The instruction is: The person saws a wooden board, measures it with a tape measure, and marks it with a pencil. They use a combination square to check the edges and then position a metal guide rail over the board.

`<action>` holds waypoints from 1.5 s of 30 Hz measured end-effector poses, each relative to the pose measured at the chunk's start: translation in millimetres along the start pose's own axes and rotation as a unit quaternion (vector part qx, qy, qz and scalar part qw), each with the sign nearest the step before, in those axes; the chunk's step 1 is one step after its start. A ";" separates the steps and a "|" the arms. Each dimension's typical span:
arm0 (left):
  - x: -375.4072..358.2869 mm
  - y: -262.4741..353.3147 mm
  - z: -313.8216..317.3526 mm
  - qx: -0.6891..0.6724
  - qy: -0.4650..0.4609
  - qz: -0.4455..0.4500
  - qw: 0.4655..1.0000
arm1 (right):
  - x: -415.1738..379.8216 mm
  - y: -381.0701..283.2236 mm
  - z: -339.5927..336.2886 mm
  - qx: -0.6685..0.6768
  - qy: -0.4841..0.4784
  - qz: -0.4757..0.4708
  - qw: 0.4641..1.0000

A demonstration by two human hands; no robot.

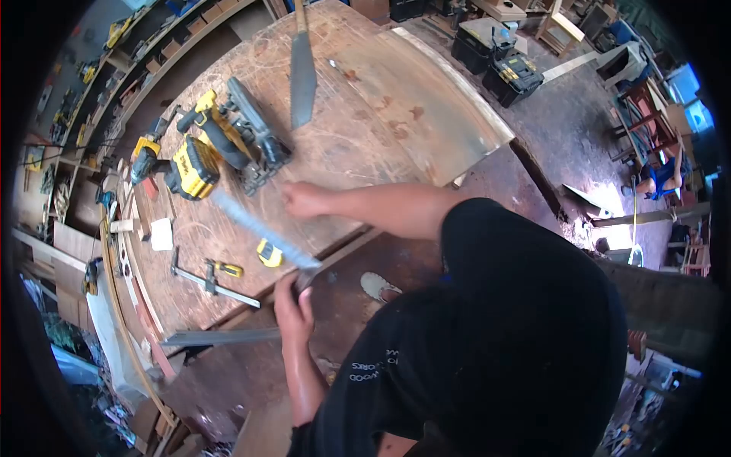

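My left hand [292, 305] is closed at the front edge of the workbench [335, 164], around the dark end of a long, thin grey blade [259, 228]. The blade is smeared by motion and slants up over the bench toward the power tools. My right hand [303, 199] makes a fist low over the bench top, beyond the blade; what it holds, if anything, is hidden. Close to the blade lies a yellow tape measure [269, 253]. Past my right fist rests a yellow and black power tool [221, 129] with a battery, beside a dark flat metal base [257, 126].
A bar clamp [213, 283] with a yellow handle and a white paper [161, 234] lie on the bench. Farther off are a handsaw [303, 80] and a wide board [415, 107]. Shelves [156, 72] line the wall; black toolboxes [512, 76] stand behind. A person in blue [670, 179] is at far right.
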State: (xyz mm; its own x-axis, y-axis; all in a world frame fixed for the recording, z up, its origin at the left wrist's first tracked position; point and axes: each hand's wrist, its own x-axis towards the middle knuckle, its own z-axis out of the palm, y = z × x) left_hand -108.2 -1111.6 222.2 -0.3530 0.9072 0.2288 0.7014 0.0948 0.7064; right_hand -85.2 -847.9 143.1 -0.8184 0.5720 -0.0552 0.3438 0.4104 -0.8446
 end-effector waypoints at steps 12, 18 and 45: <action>71.1 118.3 227.2 0.056 -0.153 0.082 0.983 | -288.2 127.1 -176.7 0.362 0.036 0.233 0.902; 77.4 115.6 236.2 0.076 -0.181 0.090 0.976 | -283.2 132.9 -173.9 0.390 0.061 0.262 0.880; 84.1 138.3 298.1 -0.685 -0.246 -0.331 0.600 | -289.1 123.6 -229.8 -0.311 0.022 -0.119 0.943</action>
State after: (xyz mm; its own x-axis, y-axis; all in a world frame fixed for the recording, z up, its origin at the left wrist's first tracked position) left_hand 143.7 -900.0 139.4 0.1885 0.8996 -0.3939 -0.7790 0.3812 0.4979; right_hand 299.7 -799.3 177.0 -0.8911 0.4350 0.1297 0.3684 0.8600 -0.3532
